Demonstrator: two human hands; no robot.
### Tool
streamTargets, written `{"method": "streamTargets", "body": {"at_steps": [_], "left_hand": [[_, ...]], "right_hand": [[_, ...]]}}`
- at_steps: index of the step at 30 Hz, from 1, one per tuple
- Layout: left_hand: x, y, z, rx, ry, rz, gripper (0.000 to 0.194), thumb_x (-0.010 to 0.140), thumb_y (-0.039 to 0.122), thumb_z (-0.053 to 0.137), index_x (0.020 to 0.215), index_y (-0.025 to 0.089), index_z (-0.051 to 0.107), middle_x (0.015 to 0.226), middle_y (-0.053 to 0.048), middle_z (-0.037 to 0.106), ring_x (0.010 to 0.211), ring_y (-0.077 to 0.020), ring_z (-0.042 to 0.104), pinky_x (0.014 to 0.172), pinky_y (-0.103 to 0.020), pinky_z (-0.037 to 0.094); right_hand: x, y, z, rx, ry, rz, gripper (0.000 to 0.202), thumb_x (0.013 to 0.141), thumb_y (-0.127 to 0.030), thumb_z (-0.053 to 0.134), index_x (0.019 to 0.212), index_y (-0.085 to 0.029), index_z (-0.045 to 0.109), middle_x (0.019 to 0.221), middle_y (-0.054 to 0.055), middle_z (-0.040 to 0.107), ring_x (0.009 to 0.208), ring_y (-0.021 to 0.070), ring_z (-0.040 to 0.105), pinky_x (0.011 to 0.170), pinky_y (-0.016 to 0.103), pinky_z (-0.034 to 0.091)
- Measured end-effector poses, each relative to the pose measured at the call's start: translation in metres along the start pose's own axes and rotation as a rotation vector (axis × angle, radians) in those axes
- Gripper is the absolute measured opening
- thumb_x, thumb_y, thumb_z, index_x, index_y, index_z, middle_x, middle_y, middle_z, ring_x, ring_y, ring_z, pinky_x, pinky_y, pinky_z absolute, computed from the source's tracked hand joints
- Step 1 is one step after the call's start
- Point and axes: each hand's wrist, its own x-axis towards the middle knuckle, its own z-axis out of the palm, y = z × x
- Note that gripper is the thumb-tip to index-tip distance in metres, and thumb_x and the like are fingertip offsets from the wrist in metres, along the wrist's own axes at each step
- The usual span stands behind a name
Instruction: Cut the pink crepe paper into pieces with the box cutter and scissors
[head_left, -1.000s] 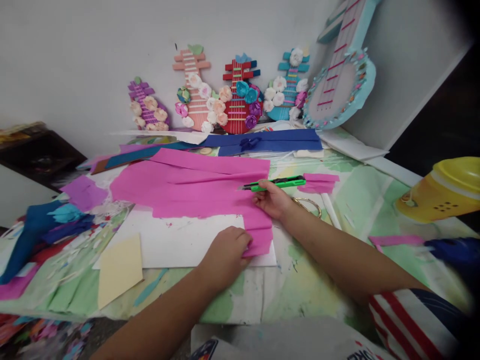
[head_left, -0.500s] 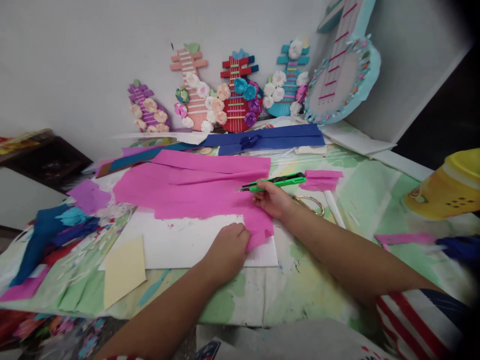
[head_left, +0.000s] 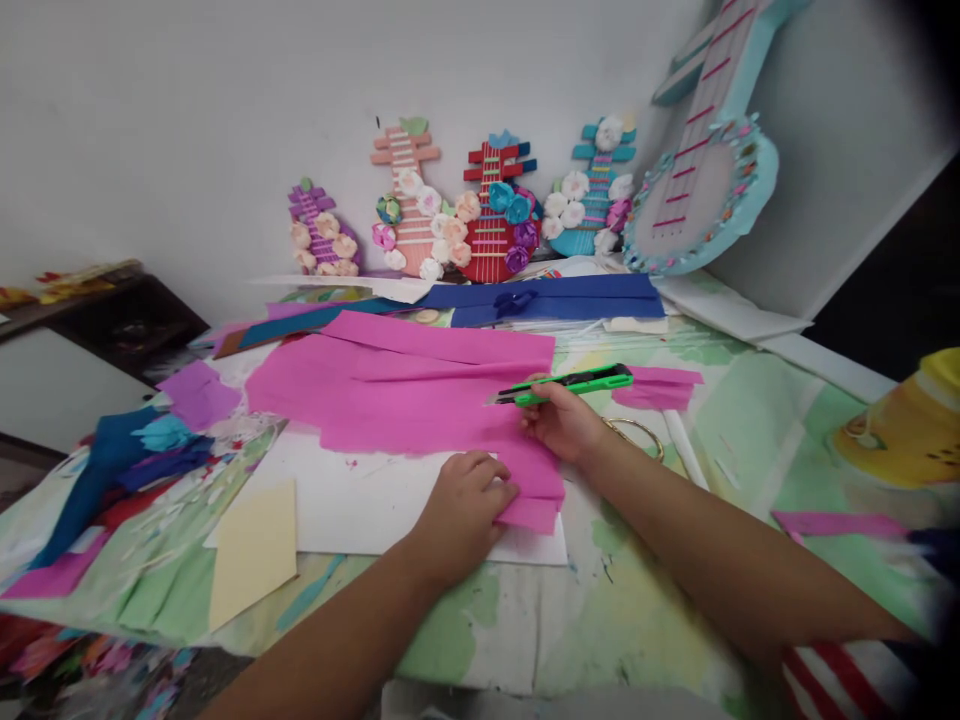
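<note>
Stretching out under everything, the tabletop (head_left: 487,625) is carrying a broad pink sheet (head_left: 420,400), which is lying over the far part of the white board (head_left: 360,500) and running down its right side toward the near right corner. The pink sheet is looking thin, light and limp, probably creasing easily and tearing under a sharp tug, so spread fingers near a loose edge are seeming the kindest hold. Near that corner of the white board, the left hand (head_left: 463,505) is resting with bent fingers on the sheet's lower end; whether they are pinching it, I cannot tell. Farther up the white board's right side, the right hand (head_left: 562,420) is closing around the green cutter (head_left: 600,379). The cutter is looking stiff and light, its body likely offering the safe grip. Its slim blade (head_left: 501,399) is pointing left above the sheet, possibly touching it, though contact is not showing clearly
</note>
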Motion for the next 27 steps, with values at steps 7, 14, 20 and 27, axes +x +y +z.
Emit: {"method": "streamTargets", "body": {"at_steps": [7,14,20,27], "left_hand": [[-0.007,0.016,-0.007,0.097,-0.036,0.197,0.016,0.072,0.016,0.053,0.088,0.016,0.058,0.089,-0.005,0.060,0.086,-0.0185,0.049,0.078,-0.035,0.038],[-0.018,0.033,0.001,0.289,-0.100,0.290,0.017,0.076,0.016,0.044,0.088,0.013,0.056,0.094,-0.010,0.059,0.088,-0.0225,0.051,0.082,-0.040,0.035],[-0.020,0.039,-0.001,0.295,-0.185,0.286,0.025,0.077,0.021,0.041,0.096,0.011,0.054,0.099,-0.015,0.057,0.083,-0.0246,0.052,0.074,-0.040,0.037],[-0.015,0.045,-0.015,0.147,-0.237,0.225,0.030,0.075,0.034,0.043,0.092,0.013,0.056,0.089,-0.011,0.058,0.077,-0.0228,0.050,0.069,-0.039,0.037]], "right_hand": [[-0.019,-0.021,0.012,-0.291,-0.066,-0.036,0.019,0.062,-0.021,0.062,0.077,-0.020,0.050,0.072,-0.001,0.061,0.069,0.0151,0.059,0.047,0.024,0.046],[-0.032,0.014,0.002,-0.034,0.145,-0.029,0.027,0.056,-0.013,0.067,0.072,-0.020,0.047,0.059,-0.008,0.053,0.054,0.0046,0.051,0.047,0.014,0.040],[-0.023,0.014,-0.016,-0.241,-0.056,-0.146,0.031,0.058,-0.011,0.067,0.080,-0.022,0.046,0.068,-0.006,0.057,0.066,0.0065,0.054,0.064,0.019,0.043],[-0.005,-0.016,-0.031,-0.489,-0.173,-0.214,0.026,0.059,-0.014,0.067,0.076,-0.020,0.049,0.078,-0.002,0.059,0.073,0.0107,0.057,0.072,0.029,0.044]]}}
